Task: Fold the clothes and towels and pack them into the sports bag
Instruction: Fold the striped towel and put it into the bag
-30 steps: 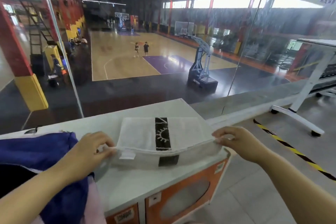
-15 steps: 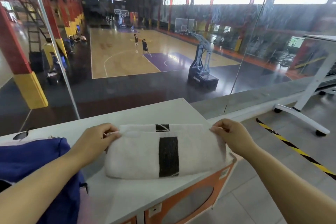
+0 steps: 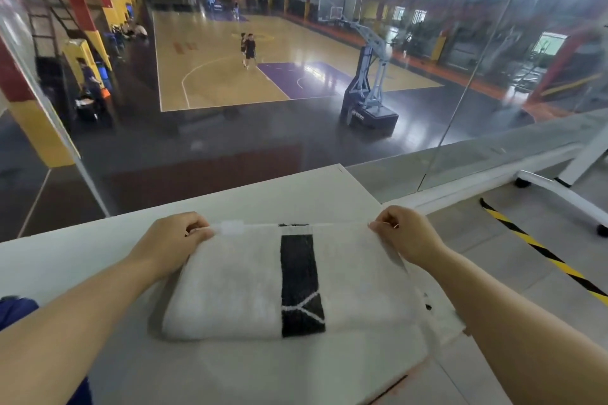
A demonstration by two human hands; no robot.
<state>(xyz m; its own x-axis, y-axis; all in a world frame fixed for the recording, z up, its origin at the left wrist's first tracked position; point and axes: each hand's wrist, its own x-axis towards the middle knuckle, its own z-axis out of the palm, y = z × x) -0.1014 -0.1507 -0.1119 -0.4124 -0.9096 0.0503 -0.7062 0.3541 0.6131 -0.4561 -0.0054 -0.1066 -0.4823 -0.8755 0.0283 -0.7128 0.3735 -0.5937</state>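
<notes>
The fingers (image 3: 197, 229) of the left hand (image 3: 171, 242) are curled and pinch the far left corner of the towel (image 3: 230, 293). The fingers of the right hand (image 3: 406, 235) are curled too and pinch the far right corner. So both hands hold the same far edge, one at each end.

The towel lies flat on the white surface (image 3: 289, 194), right between the two hands. It is white with a black stripe (image 3: 301, 283) across its middle. Its long side runs from left to right. The round folded edge is close to the person. The loose edges are on the far side, under the fingers. The right end of the towel sits near the right edge of the surface.

Low on the left, under the left arm, a small blue bit shows. It is likely the bag (image 3: 16, 307), but too little shows to be sure. If it is, the bag lies to the left of the towel, and the left hand is the nearer one. The next move is likely one more fold, end to end along the long side, or a lift left to the bag.
</notes>
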